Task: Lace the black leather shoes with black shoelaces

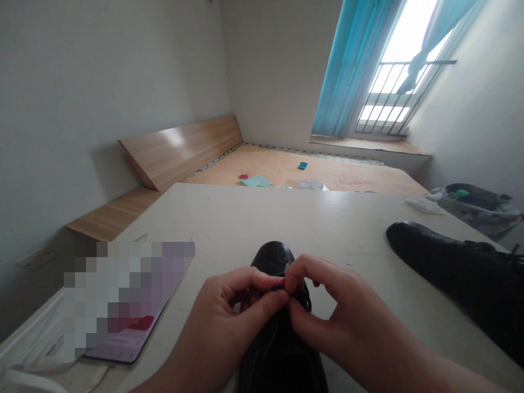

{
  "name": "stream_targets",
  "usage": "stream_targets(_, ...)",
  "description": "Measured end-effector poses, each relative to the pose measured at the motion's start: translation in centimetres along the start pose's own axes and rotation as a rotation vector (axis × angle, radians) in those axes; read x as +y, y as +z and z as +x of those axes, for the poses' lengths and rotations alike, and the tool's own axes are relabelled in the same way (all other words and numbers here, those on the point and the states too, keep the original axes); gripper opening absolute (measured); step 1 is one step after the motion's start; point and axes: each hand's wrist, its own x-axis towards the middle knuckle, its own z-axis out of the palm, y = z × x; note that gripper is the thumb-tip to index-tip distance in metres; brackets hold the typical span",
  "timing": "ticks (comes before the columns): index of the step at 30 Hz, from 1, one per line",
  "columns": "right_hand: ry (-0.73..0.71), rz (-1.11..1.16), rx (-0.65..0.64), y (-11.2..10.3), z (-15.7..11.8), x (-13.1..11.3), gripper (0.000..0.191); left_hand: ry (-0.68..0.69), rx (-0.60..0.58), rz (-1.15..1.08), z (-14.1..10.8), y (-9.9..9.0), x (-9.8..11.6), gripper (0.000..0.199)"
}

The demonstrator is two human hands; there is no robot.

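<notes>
A black leather shoe (273, 255) lies on the white table in front of me, its toe pointing away. My left hand (239, 308) comes in from the left side of the shoe, thumb and index finger pinched together over the lacing. From the other side my right hand (333, 300) pinches at the same spot, its fingertips touching those of the left. Between them is the black shoelace (306, 299), mostly covered by the fingers. A second black laced shoe (446, 267) rests on the table to the right, apart from both hands.
On the left of the white table (229, 218) lies a phone (135, 333), partly blurred out, with a white cable (28, 376). Beyond stands a bed (278, 158) with small packets on it. A bin with a bag (478, 204) is at the right.
</notes>
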Motion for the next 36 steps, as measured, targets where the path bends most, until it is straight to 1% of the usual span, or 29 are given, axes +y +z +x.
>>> stream_targets(5, -0.052, -0.006, 0.025, 0.1, 0.0, 0.2, 0.021, 0.033, 0.037, 0.060, -0.2, 0.0, 0.1, 0.025)
stream_targets(11, -0.116, -0.015, 0.030, 0.0, 0.2, 0.4, 0.023, -0.003, -0.073, 0.029, 0.3, -0.4, 0.3, 0.029)
stream_targets(14, -0.126, 0.007, 0.015, -0.2, 0.3, 0.5, 0.022, -0.031, -0.111, -0.083, 0.7, -0.7, 0.4, 0.027)
stream_targets(18, -0.063, 0.109, -0.046, -0.5, 0.5, 0.7, 0.020, -0.056, -0.124, -0.213, 1.0, -1.0, 0.6, 0.027)
stream_targets(23, 0.041, 0.249, -0.115, -0.6, 0.9, 1.1, 0.018, -0.029, -0.154, -0.211, 1.1, -1.1, 0.6, 0.024)
stream_targets(25, 0.083, 0.287, -0.144, -0.5, 1.0, 1.2, 0.018, -0.003, -0.161, -0.178, 1.1, -1.1, 0.5, 0.021)
stream_targets(27, 0.108, 0.303, -0.166, -0.4, 0.9, 1.3, 0.018, 0.040, -0.145, -0.091, 1.1, -1.0, 0.3, 0.018)
stream_targets(31, 0.085, 0.284, -0.155, -0.1, 0.7, 1.4, 0.017, 0.188, -0.094, 0.118, 0.8, -0.8, 0.4, 0.012)
stream_targets(34, 0.064, 0.280, -0.133, -0.1, 0.5, 1.4, 0.015, 0.303, -0.076, 0.221, 0.6, -0.8, 0.5, 0.006)
stream_targets(36, 0.060, 0.243, -0.143, -0.3, 0.4, 1.5, 0.015, 0.352, -0.066, 0.268, 0.4, -0.9, 0.5, 0.007)
